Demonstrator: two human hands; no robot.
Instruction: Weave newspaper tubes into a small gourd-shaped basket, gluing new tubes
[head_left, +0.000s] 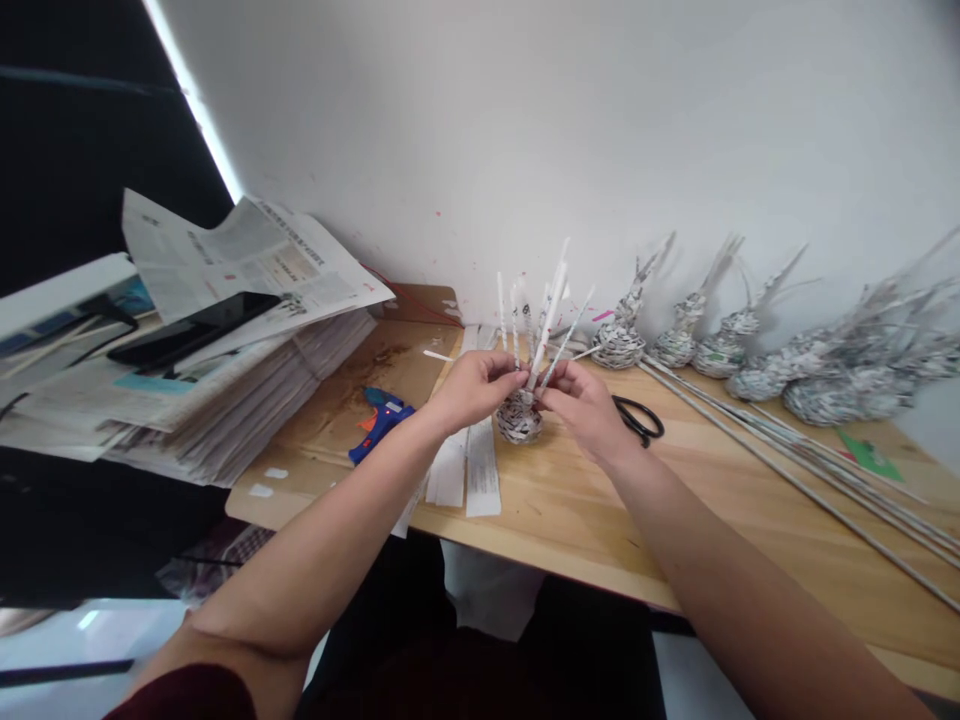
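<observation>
A small round vase (519,420) woven from rolled newspaper stands on the wooden table between my hands. Several rolled-paper sticks (553,310) rise from its neck, and a few slant outward. On the left of the neck, my left hand (480,386) is closed, its thumb and fingers pinching the paper sticks at the rim. From the right, my right hand (576,402) pinches a paper stick at the same rim. Fingers partly cover the neck, so the exact weave there is hidden.
Paper strips (483,470) lie beside the vase, with a blue glue gun (381,425) on cardboard further left. Black-handled scissors (639,420) and long paper sticks (810,460) lie right. Finished woven pieces (619,335) line the wall. A newspaper stack (247,400) carries a phone (195,330).
</observation>
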